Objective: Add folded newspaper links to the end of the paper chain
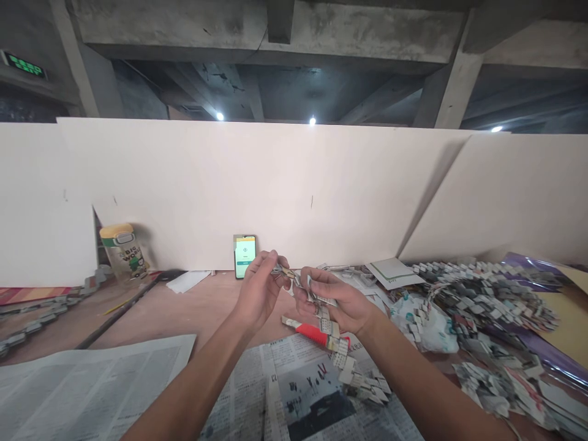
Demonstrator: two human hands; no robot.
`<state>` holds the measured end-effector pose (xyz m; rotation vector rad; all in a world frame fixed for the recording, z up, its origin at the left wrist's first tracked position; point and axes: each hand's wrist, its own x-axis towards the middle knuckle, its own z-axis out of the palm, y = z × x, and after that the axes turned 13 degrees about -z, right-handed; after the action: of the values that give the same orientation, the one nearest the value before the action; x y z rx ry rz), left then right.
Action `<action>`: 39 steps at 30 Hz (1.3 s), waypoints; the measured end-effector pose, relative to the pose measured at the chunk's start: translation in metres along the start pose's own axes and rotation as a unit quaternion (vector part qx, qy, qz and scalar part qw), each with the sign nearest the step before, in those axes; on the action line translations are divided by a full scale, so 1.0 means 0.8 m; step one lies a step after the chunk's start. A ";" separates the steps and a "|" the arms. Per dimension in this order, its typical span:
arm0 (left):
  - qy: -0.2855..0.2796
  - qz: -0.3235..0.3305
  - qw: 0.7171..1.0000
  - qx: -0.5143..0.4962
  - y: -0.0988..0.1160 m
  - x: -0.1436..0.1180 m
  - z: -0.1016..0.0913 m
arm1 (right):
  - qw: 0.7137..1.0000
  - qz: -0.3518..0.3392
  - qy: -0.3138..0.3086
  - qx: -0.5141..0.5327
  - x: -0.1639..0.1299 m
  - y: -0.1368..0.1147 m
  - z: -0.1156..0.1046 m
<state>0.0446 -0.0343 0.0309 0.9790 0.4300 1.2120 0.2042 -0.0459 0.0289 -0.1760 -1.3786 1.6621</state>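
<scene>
A folded newspaper chain (340, 349) runs from between my hands down onto the newspaper sheet (248, 386). My left hand (263, 283) pinches the upper end of the chain, its thumb and fingers closed together. Just to the right, my right hand (333, 297) is closed around the same chain a little lower along its length. Beneath the hands lies a red-handled utility knife (312, 332), partly covered by the hanging links. The exact folds between my fingertips are too small to make out.
A phone (245, 257) leans against the white board (206, 184). At the left stand a yellow-lidded bottle (124, 251) and a dark rod (124, 318). Heaped paper chains (487, 294), a plastic bag (436, 327) and a card (394, 273) crowd the right side.
</scene>
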 end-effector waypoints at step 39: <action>0.051 -0.003 0.980 0.193 0.019 -0.021 0.026 | 0.619 -0.289 0.124 -0.720 -0.021 -0.041 0.062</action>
<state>0.0454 -0.0579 0.0514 1.2467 0.7689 1.1998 0.2005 -0.0946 0.0669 -0.7320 -1.9280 -0.3128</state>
